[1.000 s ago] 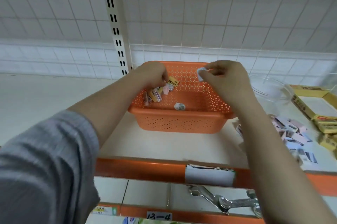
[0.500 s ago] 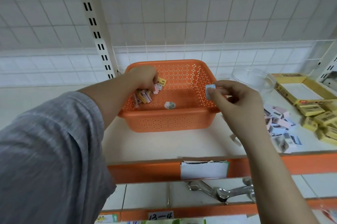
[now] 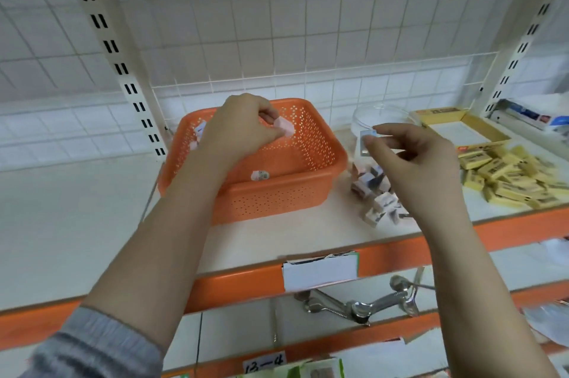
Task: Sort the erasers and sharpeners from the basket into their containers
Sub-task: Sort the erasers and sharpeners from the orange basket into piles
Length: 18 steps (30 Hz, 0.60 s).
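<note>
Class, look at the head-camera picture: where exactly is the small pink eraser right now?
The pink eraser is pinched in the left hand, held above the orange basket, left of the clear bowl.

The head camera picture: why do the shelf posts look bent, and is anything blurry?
Head view: the wide-angle lens bows the white slotted shelf post; lighting is soft and even, without hard shadows; the left hand and its small pink eraser are slightly motion-smeared; the clear round plastic container shows faintly.

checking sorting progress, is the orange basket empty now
No, a small wrapped piece lies on the orange basket floor.
</note>
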Motion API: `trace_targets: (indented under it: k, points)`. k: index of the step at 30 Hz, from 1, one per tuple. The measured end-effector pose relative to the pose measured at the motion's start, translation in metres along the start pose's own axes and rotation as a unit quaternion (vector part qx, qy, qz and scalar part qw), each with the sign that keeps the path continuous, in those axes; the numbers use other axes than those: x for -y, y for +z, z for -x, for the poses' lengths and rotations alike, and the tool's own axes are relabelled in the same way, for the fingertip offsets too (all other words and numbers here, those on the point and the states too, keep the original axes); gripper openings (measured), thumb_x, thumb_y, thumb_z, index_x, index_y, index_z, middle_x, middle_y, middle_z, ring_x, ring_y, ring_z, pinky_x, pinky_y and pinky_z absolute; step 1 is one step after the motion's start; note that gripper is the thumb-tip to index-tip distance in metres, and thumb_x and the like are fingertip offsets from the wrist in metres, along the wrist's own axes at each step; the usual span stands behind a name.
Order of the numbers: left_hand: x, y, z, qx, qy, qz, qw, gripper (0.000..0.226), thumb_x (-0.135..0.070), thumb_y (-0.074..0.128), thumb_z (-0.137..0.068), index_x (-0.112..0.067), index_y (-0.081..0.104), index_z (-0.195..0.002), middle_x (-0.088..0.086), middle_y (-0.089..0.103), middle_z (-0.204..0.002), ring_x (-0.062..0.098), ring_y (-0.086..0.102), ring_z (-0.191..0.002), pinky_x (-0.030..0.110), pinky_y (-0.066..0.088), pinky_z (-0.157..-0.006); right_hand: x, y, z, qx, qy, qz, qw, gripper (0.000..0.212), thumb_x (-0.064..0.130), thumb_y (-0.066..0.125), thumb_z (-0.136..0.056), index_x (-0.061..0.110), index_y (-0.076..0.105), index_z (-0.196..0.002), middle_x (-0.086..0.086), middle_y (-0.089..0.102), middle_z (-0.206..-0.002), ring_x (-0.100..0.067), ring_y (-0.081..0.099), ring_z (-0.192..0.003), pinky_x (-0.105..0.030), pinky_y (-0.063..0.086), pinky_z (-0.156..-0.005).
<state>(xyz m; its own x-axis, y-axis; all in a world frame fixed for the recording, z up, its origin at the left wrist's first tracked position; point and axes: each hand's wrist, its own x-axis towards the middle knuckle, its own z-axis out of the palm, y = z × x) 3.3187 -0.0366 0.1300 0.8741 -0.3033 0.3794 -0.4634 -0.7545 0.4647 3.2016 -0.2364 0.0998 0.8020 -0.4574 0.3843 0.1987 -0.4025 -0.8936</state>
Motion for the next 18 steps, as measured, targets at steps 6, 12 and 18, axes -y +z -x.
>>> trace_targets:
  k: [6, 12, 18]
  points:
    - [-0.066, 0.037, 0.040, -0.093, -0.046, 0.118, 0.988, 0.016, -0.035, 0.078, -0.072, -0.032, 0.065, -0.081, -0.022, 0.060, -0.074, -0.010, 0.053, -0.063, 0.007, 0.040, -0.064, -0.029, -0.058, -0.035, 0.003, -0.013, 0.063, 0.998, 0.012, 0.028, 0.066, -0.086, 0.021, 0.067, -0.096, 0.017, 0.062, -0.074, 0.007, 0.055, -0.054, -0.007, 0.039, -0.052]
    - [-0.122, 0.082, 0.076, -0.127, -0.131, 0.091, 0.979, 0.019, -0.038, 0.072, -0.079, -0.030, 0.069, -0.096, -0.022, 0.059, -0.080, -0.002, 0.054, -0.069, 0.018, 0.044, -0.068, -0.069, -0.084, -0.095, 0.109, -0.022, 0.176, 0.978, 0.027, 0.031, 0.068, -0.082, 0.014, 0.071, -0.102, 0.001, 0.069, -0.089, -0.003, 0.056, -0.066, -0.018, 0.039, -0.060]
    - [-0.143, 0.108, 0.091, -0.104, -0.173, 0.051, 0.978, 0.027, -0.036, 0.070, -0.082, -0.025, 0.069, -0.107, -0.011, 0.065, -0.086, 0.009, 0.058, -0.079, 0.020, 0.041, -0.067, -0.082, -0.060, -0.129, 0.242, -0.028, 0.307, 0.920, 0.032, 0.031, 0.074, -0.078, 0.013, 0.069, -0.104, -0.004, 0.070, -0.097, -0.014, 0.062, -0.082, -0.025, 0.048, -0.076]
